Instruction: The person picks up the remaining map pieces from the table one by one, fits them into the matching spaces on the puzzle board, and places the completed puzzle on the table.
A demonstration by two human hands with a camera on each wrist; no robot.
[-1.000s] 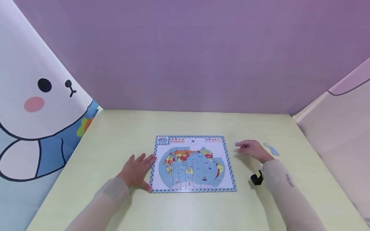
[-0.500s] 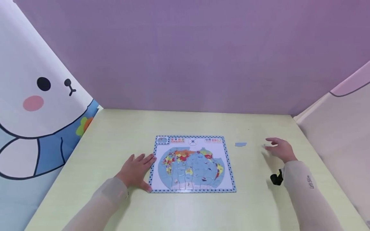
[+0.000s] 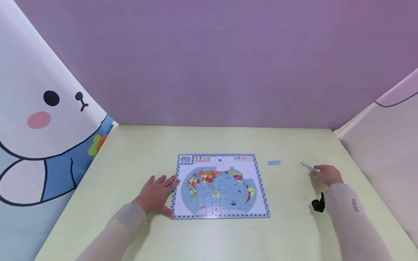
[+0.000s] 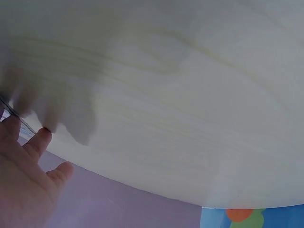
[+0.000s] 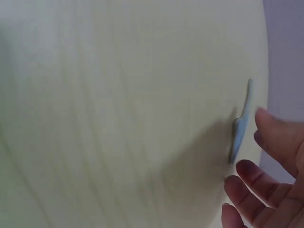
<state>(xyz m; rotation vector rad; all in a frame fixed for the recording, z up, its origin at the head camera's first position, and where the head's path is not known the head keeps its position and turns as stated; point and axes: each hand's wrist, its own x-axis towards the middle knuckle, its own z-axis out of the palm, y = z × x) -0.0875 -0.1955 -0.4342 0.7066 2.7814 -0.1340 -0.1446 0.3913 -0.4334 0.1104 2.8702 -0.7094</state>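
Observation:
A world-map jigsaw puzzle (image 3: pixel 225 186) in a dotted frame lies flat mid-table in the head view. My left hand (image 3: pixel 156 195) rests with fingers spread at its left edge, fingertips and thumb on the border; the left wrist view catches part of this hand (image 4: pixel 28 166). At the right, my right hand (image 3: pixel 328 174) is beside a slim curved blue puzzle piece (image 3: pixel 307 166). In the right wrist view that curved piece (image 5: pixel 241 128) lies on the table, and the thumb and loosely bent fingers of my right hand (image 5: pixel 273 175) appear apart from it.
A small flat blue puzzle piece (image 3: pixel 274 162) lies between the board and my right hand. The pale table (image 3: pixel 228 239) meets a purple backdrop (image 3: pixel 222 72) at the rear. Printed cloth panels (image 3: pixel 36 152) stand along both sides.
My right hand has moved rightward, from over the small blue piece to beside the curved one, uncovering the small piece. My left hand stays at the board's left edge.

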